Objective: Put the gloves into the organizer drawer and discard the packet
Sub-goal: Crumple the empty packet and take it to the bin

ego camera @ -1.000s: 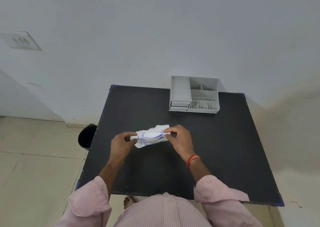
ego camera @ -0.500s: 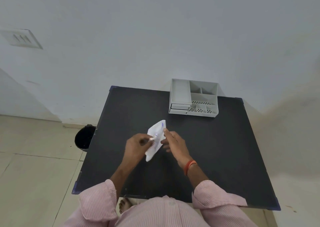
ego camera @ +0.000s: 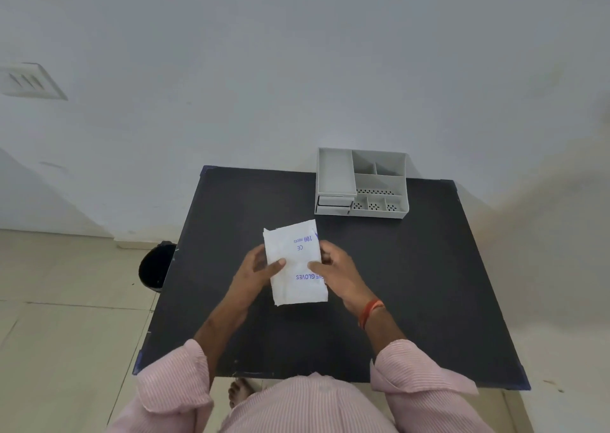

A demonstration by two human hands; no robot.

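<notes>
Both hands are holding the glove packet over the worktop, left hand and right hand clamped on its sides. Its long axis is running 6 to 12, and the organizer is lying toward 1 o'clock, nearer the right hand.

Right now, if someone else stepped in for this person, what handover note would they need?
Left hand and right hand: both grip the white glove packet by its sides, above the black table.
Grey organizer sits at the table's far edge, its drawers shut.
Black bin stands on the floor, left of the table.
Done: packet picked up.
Left: take gloves out, open a drawer, stow them, bin the packet.
</notes>
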